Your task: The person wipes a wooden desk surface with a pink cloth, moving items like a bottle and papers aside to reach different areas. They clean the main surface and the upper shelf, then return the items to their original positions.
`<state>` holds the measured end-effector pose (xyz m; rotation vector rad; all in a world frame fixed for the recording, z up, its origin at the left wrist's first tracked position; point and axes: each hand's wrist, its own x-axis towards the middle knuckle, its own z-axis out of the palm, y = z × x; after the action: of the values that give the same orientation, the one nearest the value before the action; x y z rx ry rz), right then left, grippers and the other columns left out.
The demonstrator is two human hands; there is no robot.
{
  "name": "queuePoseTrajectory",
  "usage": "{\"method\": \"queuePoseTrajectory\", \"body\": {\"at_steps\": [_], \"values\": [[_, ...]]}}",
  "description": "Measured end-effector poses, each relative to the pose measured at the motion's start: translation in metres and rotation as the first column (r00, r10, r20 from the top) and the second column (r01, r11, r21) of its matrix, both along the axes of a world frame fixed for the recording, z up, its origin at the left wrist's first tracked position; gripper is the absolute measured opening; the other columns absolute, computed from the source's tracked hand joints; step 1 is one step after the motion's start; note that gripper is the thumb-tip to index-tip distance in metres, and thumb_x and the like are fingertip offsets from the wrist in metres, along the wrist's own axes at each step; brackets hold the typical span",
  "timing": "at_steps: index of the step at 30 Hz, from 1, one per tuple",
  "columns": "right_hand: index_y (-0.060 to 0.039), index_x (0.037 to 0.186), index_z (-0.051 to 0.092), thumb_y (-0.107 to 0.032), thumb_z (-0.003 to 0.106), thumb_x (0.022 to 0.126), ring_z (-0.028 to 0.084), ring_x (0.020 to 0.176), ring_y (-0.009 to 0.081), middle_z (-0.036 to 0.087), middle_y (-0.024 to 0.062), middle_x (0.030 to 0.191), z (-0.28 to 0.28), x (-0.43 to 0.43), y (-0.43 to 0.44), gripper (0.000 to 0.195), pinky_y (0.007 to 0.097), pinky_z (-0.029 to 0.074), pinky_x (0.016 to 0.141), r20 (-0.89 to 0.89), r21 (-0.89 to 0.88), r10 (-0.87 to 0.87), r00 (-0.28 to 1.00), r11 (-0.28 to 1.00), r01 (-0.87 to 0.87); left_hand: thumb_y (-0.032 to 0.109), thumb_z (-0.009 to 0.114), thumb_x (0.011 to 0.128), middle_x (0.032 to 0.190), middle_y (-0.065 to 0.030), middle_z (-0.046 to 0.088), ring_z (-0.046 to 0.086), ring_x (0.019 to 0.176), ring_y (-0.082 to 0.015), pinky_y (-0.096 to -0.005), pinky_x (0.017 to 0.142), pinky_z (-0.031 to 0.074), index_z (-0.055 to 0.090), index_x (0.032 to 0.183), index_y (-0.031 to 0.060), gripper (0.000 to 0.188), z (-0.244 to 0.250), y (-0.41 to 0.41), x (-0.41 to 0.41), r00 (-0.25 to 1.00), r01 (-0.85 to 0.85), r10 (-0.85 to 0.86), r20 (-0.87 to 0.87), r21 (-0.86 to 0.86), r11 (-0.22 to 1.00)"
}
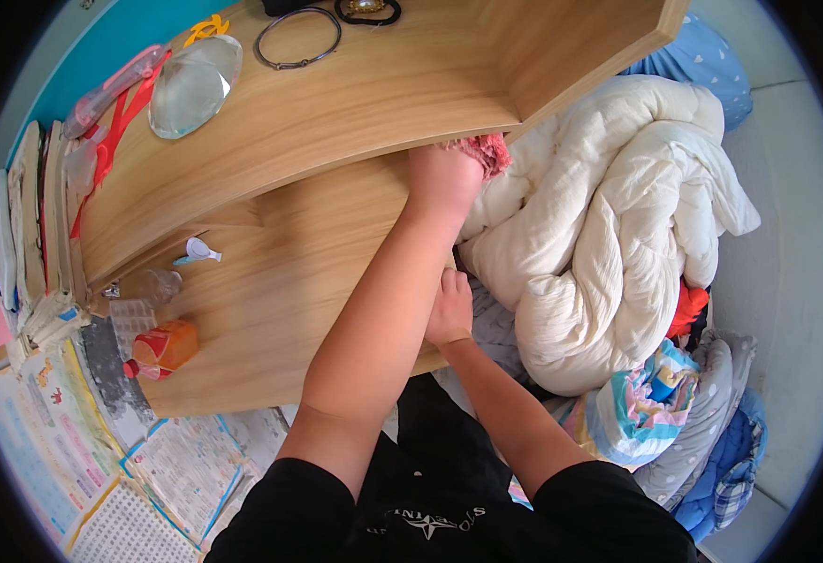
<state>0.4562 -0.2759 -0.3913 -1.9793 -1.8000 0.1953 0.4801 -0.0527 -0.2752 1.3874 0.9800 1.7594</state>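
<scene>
My left hand (445,172) reaches under the front edge of the upper wooden shelf (355,112), bent at the wrist, against a crumpled pink-red cloth (490,153). Its fingers are hidden by the cloth and the shelf edge, so the grip does not show clearly. My right hand (451,308) rests at the right edge of the lower wooden desktop (278,317), partly behind my left forearm. What its fingers do there cannot be fully seen. A rumpled cream quilt (594,232) lies just to the right of both hands.
On the upper shelf are a large clear faceted crystal (195,86), a metal ring (297,39) and a red ribbon (112,155). The desktop holds an orange bottle with a red cap (166,348) and a small white scoop (202,250). Books (42,211) stand at left; a striped cloth bundle (637,415) lies right.
</scene>
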Motion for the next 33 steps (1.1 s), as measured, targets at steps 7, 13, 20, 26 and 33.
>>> {"method": "queuePoseTrajectory", "body": {"at_steps": [7,13,20,26,33], "values": [[-0.0066,0.099,0.061,-0.018,0.069,0.079,0.058,0.096,0.0370,0.059,0.0157,0.103,0.003,-0.002,-0.001,0.023,0.0482,0.051,0.085,-0.014,0.010,-0.019,1.000,1.000,0.019,0.027,0.048,0.114,0.065,-0.0034,0.050,0.046,0.045,-0.0191,-0.0376,0.042,0.033,0.052,0.087,0.0098,0.032,-0.091,0.007,-0.035,0.727,0.571,-0.134,0.674,-0.484,0.663],[-0.0060,0.102,0.062,-0.017,0.069,0.080,0.058,0.099,0.0377,0.060,0.0160,0.106,0.000,-0.001,-0.006,0.025,0.0483,0.052,0.089,-0.029,0.021,-0.025,0.999,0.999,0.026,0.034,0.045,0.114,0.058,-0.0058,0.049,0.045,0.043,-0.0192,-0.0361,0.041,0.033,0.049,0.076,0.0085,0.046,-0.048,-0.006,-0.034,0.838,0.493,-0.164,0.520,-0.596,0.634],[-0.0058,0.101,0.061,-0.017,0.069,0.080,0.058,0.100,0.0380,0.059,0.0161,0.105,0.002,0.001,-0.005,0.025,0.0482,0.052,0.089,-0.015,-0.032,-0.025,1.000,0.999,0.025,0.017,0.048,0.111,0.068,-0.0060,0.054,0.051,0.053,-0.0187,-0.0384,0.047,0.040,0.055,0.098,0.0075,0.018,0.083,-0.016,-0.031,0.813,0.516,-0.309,0.494,-0.364,0.775],[-0.0056,0.099,0.060,-0.016,0.069,0.080,0.057,0.098,0.0381,0.059,0.0166,0.105,0.000,-0.002,-0.009,0.024,0.0478,0.051,0.087,-0.016,-0.020,-0.008,1.000,1.000,0.007,0.022,0.052,0.112,0.093,-0.0053,0.065,0.061,0.074,-0.0217,-0.0417,0.066,0.053,0.062,0.109,0.0086,0.017,-0.036,0.009,-0.033,0.711,0.646,-0.418,0.566,-0.288,0.707],[-0.0058,0.099,0.060,-0.016,0.069,0.079,0.057,0.097,0.0377,0.058,0.0165,0.103,0.001,-0.002,0.001,0.024,0.0479,0.051,0.087,-0.037,0.025,0.001,0.999,1.000,0.000,0.034,0.053,0.114,0.113,-0.0020,0.061,0.059,0.106,-0.0177,-0.0353,0.103,0.050,0.059,0.125,0.0056,0.031,-0.103,0.020,-0.017,0.485,0.518,-0.194,0.853,-0.102,0.849]]}}
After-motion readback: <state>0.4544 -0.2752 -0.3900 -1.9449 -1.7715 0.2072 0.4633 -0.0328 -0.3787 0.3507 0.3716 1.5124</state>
